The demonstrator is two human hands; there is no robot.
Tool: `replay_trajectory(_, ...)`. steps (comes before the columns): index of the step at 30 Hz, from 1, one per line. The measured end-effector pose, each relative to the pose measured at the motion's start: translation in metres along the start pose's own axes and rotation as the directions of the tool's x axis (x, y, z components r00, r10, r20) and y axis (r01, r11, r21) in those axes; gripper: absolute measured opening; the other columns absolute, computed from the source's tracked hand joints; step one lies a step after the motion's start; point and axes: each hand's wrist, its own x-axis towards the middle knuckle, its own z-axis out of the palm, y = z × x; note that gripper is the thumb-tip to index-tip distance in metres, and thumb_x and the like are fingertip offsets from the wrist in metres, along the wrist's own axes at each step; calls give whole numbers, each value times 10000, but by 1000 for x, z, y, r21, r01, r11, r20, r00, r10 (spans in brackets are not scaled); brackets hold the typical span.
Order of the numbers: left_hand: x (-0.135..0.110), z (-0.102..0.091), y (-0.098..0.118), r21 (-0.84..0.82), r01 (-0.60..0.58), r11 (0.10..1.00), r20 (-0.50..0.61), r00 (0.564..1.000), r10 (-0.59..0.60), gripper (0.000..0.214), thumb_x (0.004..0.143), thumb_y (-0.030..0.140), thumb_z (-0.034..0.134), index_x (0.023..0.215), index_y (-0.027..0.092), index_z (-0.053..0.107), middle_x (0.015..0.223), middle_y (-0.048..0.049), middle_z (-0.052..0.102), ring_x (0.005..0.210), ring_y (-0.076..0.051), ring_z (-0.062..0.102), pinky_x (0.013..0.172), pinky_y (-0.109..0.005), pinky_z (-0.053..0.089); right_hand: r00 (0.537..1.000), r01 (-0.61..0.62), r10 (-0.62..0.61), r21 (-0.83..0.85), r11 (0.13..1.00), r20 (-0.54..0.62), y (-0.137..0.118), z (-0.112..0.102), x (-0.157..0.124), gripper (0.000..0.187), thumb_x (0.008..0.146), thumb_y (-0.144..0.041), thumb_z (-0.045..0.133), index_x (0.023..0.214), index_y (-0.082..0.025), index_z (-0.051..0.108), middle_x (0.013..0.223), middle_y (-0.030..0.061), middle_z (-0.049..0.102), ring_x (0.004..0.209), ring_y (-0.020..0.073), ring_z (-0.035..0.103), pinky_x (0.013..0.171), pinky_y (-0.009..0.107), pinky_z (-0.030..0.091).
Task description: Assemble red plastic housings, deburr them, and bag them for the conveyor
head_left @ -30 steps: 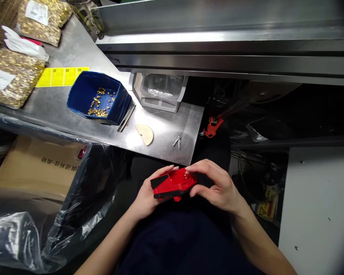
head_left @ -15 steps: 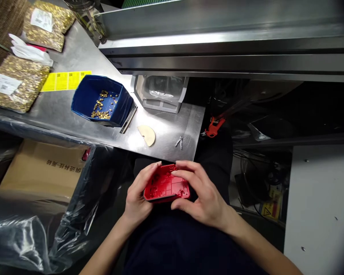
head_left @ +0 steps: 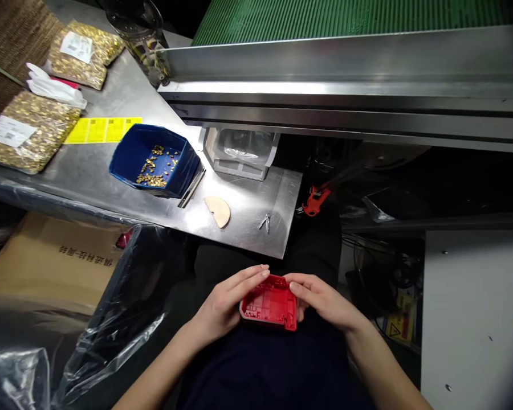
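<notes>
A red plastic housing (head_left: pixel 271 304), a shallow shell with moulded ribs inside, is held over my lap with its hollow side up. My left hand (head_left: pixel 226 299) is closed round its left side, fingertips along the far edge. On the right, my right hand (head_left: pixel 325 299) grips the far right corner, thumb and fingers on the rim. The metal table's edge lies just beyond. On it are a nail clipper (head_left: pixel 265 222), a pale half-round piece (head_left: pixel 218 211) and a blue bin (head_left: pixel 126 156) with small brass pieces (head_left: pixel 151 173).
A grey bin (head_left: pixel 239 168) holds clear plastic. Bags of brass parts (head_left: pixel 34 131) and yellow labels (head_left: pixel 105 130) lie at left. Below stands a plastic-lined carton (head_left: pixel 47 256). A metal rail (head_left: pixel 325 102) edges a green ribbed belt (head_left: pixel 346 20). An orange tool (head_left: pixel 315 200) hangs past the table corner.
The housing has moved right and turned in my hands. My right hand has shifted from over its open side to its far right corner. The camera view has tilted up slightly.
</notes>
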Motion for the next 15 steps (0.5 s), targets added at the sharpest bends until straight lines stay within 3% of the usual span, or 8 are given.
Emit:
replay_trajectory(3, 11, 7, -5, 21, -30, 999, 4, 1000, 30, 771, 975, 97, 586, 1627, 363, 273, 1577, -117, 493, 1414, -294, 524, 1158, -470, 488, 997, 26, -24, 29, 999, -76, 0, -5, -6, 432, 1014, -514, 598, 1264, -173, 684, 811, 21, 710, 660, 122, 655, 640, 232, 537)
replay_trajectory(6, 23, 10, -10, 110, 108, 988, -83, 992, -99, 823, 970, 136, 606, 1651, 320, 182, 1662, -151, 341, 1473, -323, 443, 1181, -512, 458, 982, 67, -69, -16, 998, -178, -2, -8, -12, 428, 1011, -512, 601, 1270, -178, 671, 804, 11, 705, 659, 118, 637, 637, 234, 527)
replay_trajectory(9, 37, 12, -21, 331, 151, 932, -73, 988, -134, 700, 987, 132, 547, 1620, 284, 291, 1685, -142, 290, 1517, -329, 366, 1200, -544, 431, 958, 73, -88, -68, 995, -273, -2, -13, -16, 428, 996, -510, 617, 1268, -183, 661, 801, 3, 697, 671, 125, 641, 641, 243, 537)
replay_trajectory(15, 88, 15, -68, 686, -43, 726, 82, 996, -18, 430, 1040, 194, 476, 1462, 125, 523, 1623, -142, 427, 1507, -325, 364, 1222, -489, 413, 859, 89, -116, -78, 993, -499, 18, -33, -9, 410, 965, -502, 617, 1197, -165, 632, 758, 4, 716, 649, 136, 665, 598, 236, 528)
